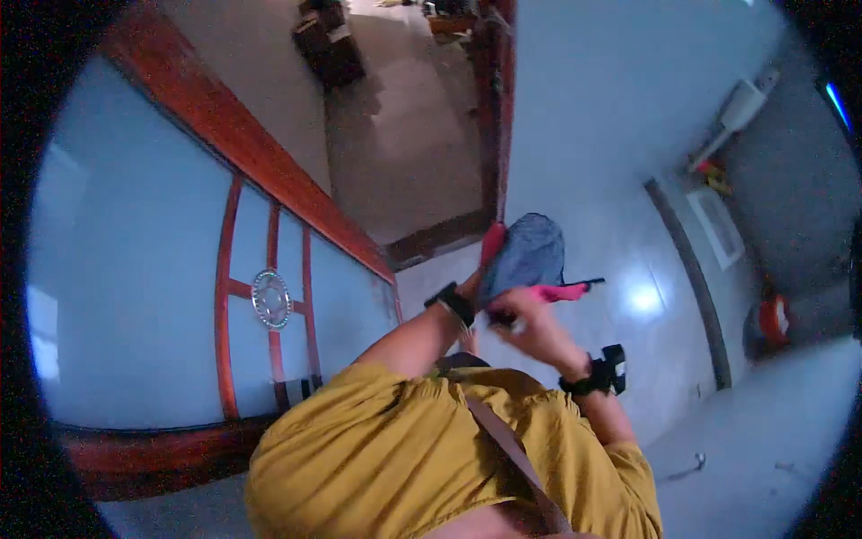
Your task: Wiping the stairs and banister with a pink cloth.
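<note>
A soft grey-blue cloth item (pixel 530 253) with bright pink parts is held up in front of me, above the pale floor. Its exact kind is unclear. My left hand (pixel 470 286) grips its left side, with most of the fingers hidden behind the cloth. At its near edge, my right hand (pixel 539 331) is closed, fingers curled and slightly blurred, just below a pink strip (pixel 563 292) with a dark tip. Black bands circle both wrists, and the right one carries a small black box (pixel 614 368).
On the left stands a door (pixel 162 260) with pale panels, red-brown frame and a round ornament. Beyond the doorway, a dark box (pixel 329 45) rests on a brown floor. A dark strip (pixel 690 278) crosses the floor at right, near a white long-handled object (pixel 741 106) and a red round object (pixel 774 318).
</note>
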Available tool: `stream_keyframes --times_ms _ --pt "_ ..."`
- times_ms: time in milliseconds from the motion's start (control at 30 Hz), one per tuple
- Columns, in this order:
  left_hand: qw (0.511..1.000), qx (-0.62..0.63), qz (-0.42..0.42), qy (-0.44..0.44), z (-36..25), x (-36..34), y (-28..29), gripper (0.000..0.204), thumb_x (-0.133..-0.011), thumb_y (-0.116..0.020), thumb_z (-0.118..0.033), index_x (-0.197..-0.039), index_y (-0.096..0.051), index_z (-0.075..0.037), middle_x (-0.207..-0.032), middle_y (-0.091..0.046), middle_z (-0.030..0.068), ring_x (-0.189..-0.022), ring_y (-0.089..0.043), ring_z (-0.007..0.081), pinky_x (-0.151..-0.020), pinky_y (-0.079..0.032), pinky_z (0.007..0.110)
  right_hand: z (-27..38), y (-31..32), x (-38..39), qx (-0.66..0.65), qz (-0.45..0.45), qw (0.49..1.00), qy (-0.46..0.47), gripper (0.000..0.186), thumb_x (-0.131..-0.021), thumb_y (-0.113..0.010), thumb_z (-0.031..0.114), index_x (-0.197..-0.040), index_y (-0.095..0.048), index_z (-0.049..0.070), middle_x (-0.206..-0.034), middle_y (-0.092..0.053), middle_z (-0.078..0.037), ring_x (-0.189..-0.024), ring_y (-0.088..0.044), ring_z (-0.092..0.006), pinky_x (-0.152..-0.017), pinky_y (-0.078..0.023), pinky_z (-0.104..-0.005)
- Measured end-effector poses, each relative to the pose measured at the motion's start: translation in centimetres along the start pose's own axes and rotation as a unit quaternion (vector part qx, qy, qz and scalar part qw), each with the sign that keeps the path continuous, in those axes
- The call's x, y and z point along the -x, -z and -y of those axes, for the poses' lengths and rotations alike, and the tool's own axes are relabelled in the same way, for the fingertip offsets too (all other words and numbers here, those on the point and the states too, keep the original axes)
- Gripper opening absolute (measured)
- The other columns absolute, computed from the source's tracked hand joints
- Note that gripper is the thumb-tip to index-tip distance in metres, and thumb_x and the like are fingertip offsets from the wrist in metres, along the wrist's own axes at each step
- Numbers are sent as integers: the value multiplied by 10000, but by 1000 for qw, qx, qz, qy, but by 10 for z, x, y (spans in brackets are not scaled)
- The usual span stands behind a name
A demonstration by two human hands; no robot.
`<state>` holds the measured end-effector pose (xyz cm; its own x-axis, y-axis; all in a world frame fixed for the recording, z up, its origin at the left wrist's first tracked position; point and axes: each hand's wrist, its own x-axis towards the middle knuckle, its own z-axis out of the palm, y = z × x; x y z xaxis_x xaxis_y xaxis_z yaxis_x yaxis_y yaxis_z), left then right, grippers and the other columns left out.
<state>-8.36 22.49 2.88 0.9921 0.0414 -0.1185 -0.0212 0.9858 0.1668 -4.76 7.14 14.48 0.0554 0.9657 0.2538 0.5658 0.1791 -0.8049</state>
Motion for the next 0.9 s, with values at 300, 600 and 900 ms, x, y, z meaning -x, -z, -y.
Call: stream_keyframes --times_ms 300,600,900 --pt "877 -331 -123 -324 -125 35 -20 397 -852 -397 -288 -1191 -414 -84 -1150 -466 105 -1072 -428 219 -914 -351 355 -17 -13 -201 -761 -37 645 -55 516 -882 -428 311 -1311 -293 59 -1367 -291 -90 -1252 -289 -272 -1045 -196 -378" --pt "723 -499 -194 -437 -201 56 12 427 -882 -326 -428 -1137 -523 -147 -1105 -551 30 -1005 -519 182 -917 -370 342 -135 -139 -272 -686 147 674 -231 317 -880 -455 178 -1167 -440 45 -1098 -522 -75 -1002 -497 -197 -863 -403 -324" --pt "880 90 -128 -448 -283 75 8 356 -856 -420 -372 -1092 -527 -128 -1008 -561 31 -976 -523 176 -894 -387 337 -96 -123 -395 -761 228 542 -275 316 -868 -458 143 -1162 -460 27 -1153 -523 -78 -1001 -520 -210 -856 -418 -321"
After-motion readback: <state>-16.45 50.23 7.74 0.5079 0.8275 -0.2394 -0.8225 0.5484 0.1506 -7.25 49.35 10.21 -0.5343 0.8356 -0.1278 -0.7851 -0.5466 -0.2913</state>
